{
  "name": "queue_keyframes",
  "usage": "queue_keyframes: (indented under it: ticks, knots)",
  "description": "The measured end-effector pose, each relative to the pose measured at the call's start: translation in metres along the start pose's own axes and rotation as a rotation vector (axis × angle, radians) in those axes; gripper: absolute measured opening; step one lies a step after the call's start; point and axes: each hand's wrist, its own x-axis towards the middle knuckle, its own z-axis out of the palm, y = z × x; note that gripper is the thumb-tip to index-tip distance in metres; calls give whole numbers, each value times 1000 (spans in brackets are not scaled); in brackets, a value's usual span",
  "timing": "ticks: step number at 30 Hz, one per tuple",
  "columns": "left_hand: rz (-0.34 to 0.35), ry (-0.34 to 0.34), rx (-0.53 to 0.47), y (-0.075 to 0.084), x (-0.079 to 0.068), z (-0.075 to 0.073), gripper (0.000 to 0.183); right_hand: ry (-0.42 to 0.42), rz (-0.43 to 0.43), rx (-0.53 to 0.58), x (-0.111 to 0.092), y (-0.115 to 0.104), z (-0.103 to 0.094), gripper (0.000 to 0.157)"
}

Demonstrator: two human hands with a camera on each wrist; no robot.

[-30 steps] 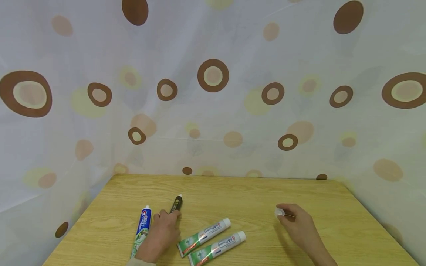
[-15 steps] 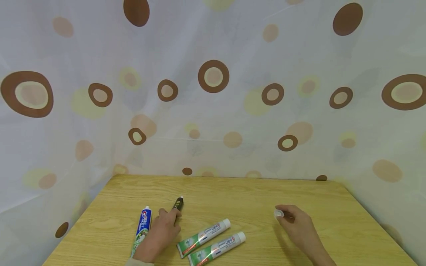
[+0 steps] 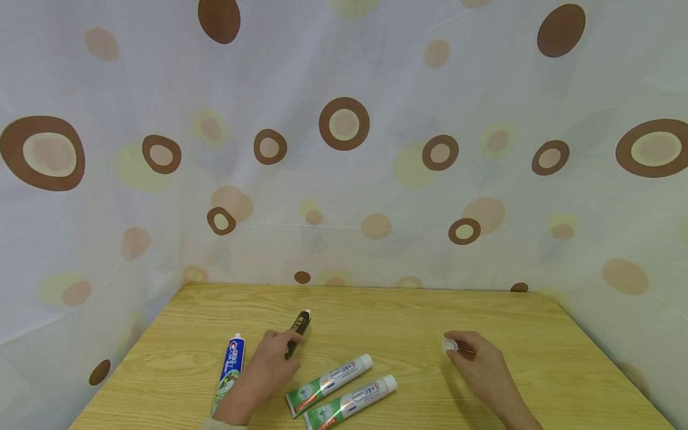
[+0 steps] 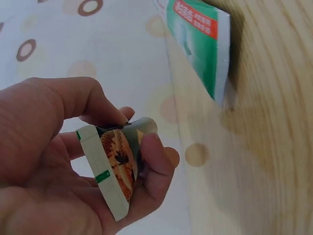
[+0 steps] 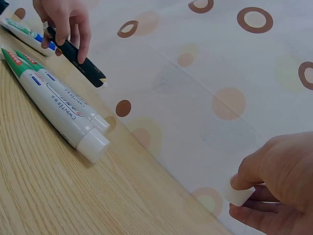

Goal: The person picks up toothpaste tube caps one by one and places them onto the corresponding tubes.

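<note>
My left hand (image 3: 271, 364) grips a slim black toothpaste tube (image 3: 301, 325) with gold lettering and a pale tip pointing away from me. In the left wrist view my thumb and fingers close round the tube (image 4: 120, 161), its flat crimped end towards the camera. The right wrist view shows the black tube (image 5: 78, 61) held at a slant, apparently above the table. Over on the right, my right hand (image 3: 484, 367) pinches a small white, round, cap-like piece (image 3: 450, 345) between thumb and fingers. That white piece (image 5: 239, 193) is partly hidden by the fingers.
Two green-and-white toothpaste tubes (image 3: 330, 382) lie side by side, right of my left hand. A blue-and-green toothpaste tube (image 3: 230, 370) lies left of it, partly covered by the forearm. A patterned curtain (image 3: 344, 239) borders the wooden table (image 3: 387, 322) at the back and sides.
My left hand has moved right and slightly away from me, carrying the black toothpaste tube, which now tilts more to the right. The right hand stays almost still with the white piece.
</note>
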Motion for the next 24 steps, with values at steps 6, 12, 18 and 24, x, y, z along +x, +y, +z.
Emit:
queue_keyframes:
  ticks: [6, 12, 18, 24]
  knots:
    - [-5, -9, -42, 6, 2, -2, 40, -2, 1, -5, 0, 0, 0, 32]
    - [24, 63, -55, 11, 1, -4, 30, -3, -7, 8, 0, 0, -1, 32]
    - [89, 160, -13, 16, 1, -6, 20, -6, -7, 11, 0, -1, -1, 31]
    - [124, 183, -11, 20, 3, -7, 19, -7, -15, 12, 0, -1, -1, 32]
